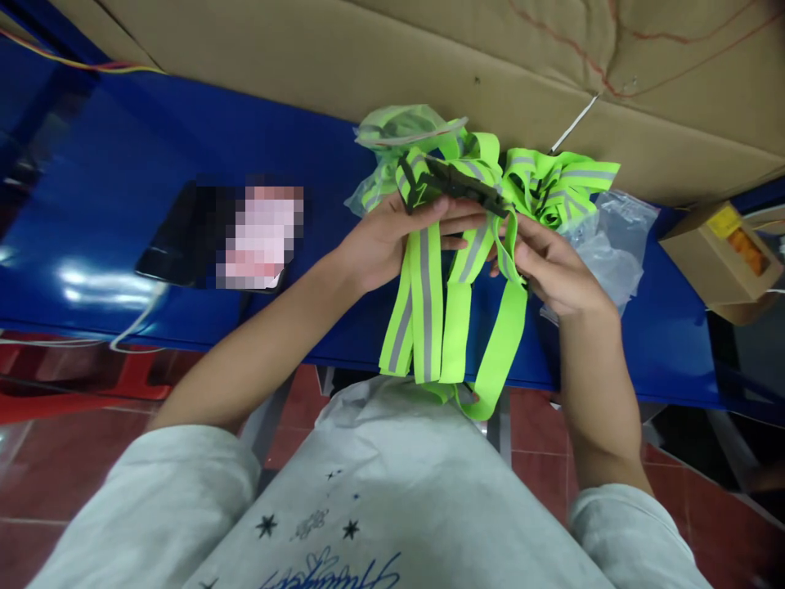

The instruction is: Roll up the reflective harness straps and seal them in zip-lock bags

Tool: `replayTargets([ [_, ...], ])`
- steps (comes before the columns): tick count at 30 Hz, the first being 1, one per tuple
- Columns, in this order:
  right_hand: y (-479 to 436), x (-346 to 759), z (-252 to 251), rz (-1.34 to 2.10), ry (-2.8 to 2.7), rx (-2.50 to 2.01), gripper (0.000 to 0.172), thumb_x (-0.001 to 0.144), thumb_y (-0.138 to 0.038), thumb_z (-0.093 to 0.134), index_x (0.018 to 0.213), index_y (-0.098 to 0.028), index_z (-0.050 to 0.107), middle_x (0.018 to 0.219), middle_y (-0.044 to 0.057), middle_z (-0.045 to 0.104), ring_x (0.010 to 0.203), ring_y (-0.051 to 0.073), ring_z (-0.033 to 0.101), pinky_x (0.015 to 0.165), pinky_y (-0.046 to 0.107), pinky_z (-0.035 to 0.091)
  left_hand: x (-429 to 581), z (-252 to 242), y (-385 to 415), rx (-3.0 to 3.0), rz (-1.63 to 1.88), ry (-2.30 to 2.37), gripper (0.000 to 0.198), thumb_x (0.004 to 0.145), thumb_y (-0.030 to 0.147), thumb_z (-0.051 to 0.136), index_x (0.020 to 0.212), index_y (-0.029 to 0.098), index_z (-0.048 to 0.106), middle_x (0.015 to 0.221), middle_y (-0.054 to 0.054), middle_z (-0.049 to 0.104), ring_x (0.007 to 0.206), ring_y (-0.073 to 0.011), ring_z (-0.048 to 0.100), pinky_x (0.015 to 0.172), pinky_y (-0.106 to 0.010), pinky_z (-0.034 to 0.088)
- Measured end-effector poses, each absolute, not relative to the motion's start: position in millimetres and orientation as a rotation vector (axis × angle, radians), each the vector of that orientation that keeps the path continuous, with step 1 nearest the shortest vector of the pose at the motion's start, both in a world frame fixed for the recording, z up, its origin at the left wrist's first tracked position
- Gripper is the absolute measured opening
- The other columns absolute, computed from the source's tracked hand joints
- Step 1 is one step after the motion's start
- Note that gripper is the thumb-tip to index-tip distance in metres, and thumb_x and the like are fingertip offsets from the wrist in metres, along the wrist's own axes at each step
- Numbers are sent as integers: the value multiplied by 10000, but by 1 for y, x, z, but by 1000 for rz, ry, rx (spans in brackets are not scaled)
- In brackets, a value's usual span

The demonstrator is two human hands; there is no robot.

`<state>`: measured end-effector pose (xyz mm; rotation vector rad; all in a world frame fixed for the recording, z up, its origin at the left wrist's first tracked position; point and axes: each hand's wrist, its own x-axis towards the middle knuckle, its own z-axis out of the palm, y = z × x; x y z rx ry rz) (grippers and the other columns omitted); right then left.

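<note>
Neon yellow-green reflective straps [426, 303] with grey stripes hang in loops from my two hands, down over the table's front edge. My left hand [398, 237] is closed around the upper part of the straps, its thumb just below a black plastic buckle [459, 184]. My right hand [549, 266] pinches a strap loop on the right. Behind my hands, more straps lie partly in a clear plastic bag [405, 127]. Another bundle of the same straps [561, 184] rests to the right, beside a crumpled clear bag [613, 245].
A blue table [128, 155] runs across the view, with large cardboard boxes [294, 49] along its back. On the left lie a black object [177, 237] and a phone with a blurred screen [263, 237]. A small open carton [717, 254] stands at right. A red stool [123, 376] is below left.
</note>
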<state>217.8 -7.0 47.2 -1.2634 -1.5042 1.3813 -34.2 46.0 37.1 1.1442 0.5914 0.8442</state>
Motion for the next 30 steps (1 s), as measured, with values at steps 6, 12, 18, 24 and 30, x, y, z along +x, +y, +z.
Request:
replayTargets([
  [6, -15, 197, 46, 1333, -1527, -1227, 694, 718, -721, 921, 1248, -316, 729, 1317, 46, 769, 1362, 315, 677, 1152, 491, 578, -29, 33, 37, 1184, 820, 576, 682, 698, 777, 904, 1081, 228, 772, 1131, -67, 809, 1239, -362, 758, 980, -488, 652],
  [12, -18, 181, 36, 1144, -1439, -1312, 649, 775, -750, 842, 1266, -349, 701, 1281, 43, 774, 1350, 341, 682, 1068, 514, 613, -25, 17, 40, 1328, 1021, 678, 560, 734, 727, 910, 969, 245, 748, 1025, -46, 787, 1176, -318, 724, 1010, -499, 605],
  [18, -18, 171, 38, 996, -1420, -1476, 744, 867, -787, 713, 1504, -437, 553, 1424, 64, 727, 1447, 401, 610, 1057, 566, 597, -24, 24, 32, 1323, 964, 629, 650, 673, 669, 974, 1081, 219, 743, 1074, -57, 781, 1238, -341, 712, 1062, -515, 601],
  [24, -19, 170, 44, 1083, -1493, -1373, 835, 866, -749, 743, 1584, -431, 459, 1607, 41, 591, 1552, 353, 515, 1144, 530, 593, -18, 30, 23, 1275, 1020, 678, 661, 649, 614, 1005, 1100, 205, 746, 1107, -81, 803, 1184, -329, 739, 1062, -484, 621],
  [30, -17, 192, 53, 1029, -1624, -1253, 1026, 773, -682, 891, 1643, -541, 365, 1775, -56, 381, 1669, 305, 362, 1177, 459, 589, -22, 22, 35, 1192, 910, 644, 589, 693, 607, 977, 1054, 203, 745, 998, -64, 786, 990, -298, 775, 929, -489, 666],
])
